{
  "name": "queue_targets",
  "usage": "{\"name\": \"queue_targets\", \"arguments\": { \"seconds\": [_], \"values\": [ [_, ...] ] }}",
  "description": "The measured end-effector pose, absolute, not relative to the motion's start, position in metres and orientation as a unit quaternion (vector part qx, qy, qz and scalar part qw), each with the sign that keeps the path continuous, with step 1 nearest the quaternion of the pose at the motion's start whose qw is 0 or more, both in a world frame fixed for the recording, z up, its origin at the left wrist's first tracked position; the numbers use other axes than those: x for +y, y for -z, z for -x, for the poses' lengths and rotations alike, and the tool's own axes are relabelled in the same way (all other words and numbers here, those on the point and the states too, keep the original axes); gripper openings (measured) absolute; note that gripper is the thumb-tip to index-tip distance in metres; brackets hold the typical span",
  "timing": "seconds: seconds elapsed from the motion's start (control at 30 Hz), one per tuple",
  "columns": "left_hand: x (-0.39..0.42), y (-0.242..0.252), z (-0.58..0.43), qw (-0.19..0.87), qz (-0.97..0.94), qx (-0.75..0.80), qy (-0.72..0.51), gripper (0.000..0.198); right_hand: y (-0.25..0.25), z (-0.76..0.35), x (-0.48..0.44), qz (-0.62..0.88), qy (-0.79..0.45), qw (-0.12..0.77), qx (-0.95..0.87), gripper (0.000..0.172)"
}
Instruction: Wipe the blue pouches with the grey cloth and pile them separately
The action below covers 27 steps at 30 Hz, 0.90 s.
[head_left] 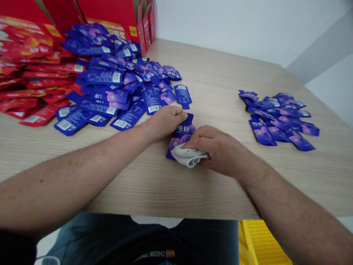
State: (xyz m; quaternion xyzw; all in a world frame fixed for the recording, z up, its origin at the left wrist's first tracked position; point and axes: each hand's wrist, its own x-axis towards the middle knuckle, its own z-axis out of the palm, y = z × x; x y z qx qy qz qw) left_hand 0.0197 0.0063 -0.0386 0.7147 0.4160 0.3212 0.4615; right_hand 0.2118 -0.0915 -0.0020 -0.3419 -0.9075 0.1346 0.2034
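A blue-purple foil sachet [179, 137] with white lettering lies flat on the wooden table [220, 73], pinned under both hands. My left hand [164, 123] grips its upper edge. My right hand [215, 149] is shut on a crumpled white cloth [189, 155], pressing it on the sachet's lower part. To the left of my left hand is a large loose heap of similar blue sachets [113, 86]. A smaller heap of them [277, 119] lies to the right of my right hand.
Red sachets [31, 79] are heaped at the far left of the table. Red cardboard display boxes [110, 18] stand behind them against the white wall [234, 25]. A yellow perforated crate [260, 243] sits on the floor below the table's near edge.
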Motion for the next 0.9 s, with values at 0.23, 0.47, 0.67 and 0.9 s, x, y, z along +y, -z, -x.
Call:
{"name": "queue_targets", "arguments": {
  "seconds": [0.23, 0.47, 0.67, 0.9],
  "values": [
    [-0.001, 0.030, -0.022, 0.439, -0.737, 0.429, -0.283, 0.026, 0.000, -0.228, -0.079, 0.488, 0.000, 0.276, -0.828, 0.030],
    [0.001, 0.037, -0.025, 0.486, -0.670, 0.443, -0.343, 0.019, 0.000, -0.230, -0.078, 0.487, 0.023, 0.281, -0.826, 0.024],
    [-0.003, 0.034, -0.025, 0.482, -0.670, 0.444, -0.349, 0.017, 0.006, -0.234, -0.071, 0.497, 0.006, 0.276, -0.823, 0.021],
    [-0.003, 0.032, -0.026, 0.513, -0.639, 0.448, -0.358, 0.019, -0.004, -0.230, -0.054, 0.451, 0.003, 0.238, -0.860, 0.020]
  ]
}}
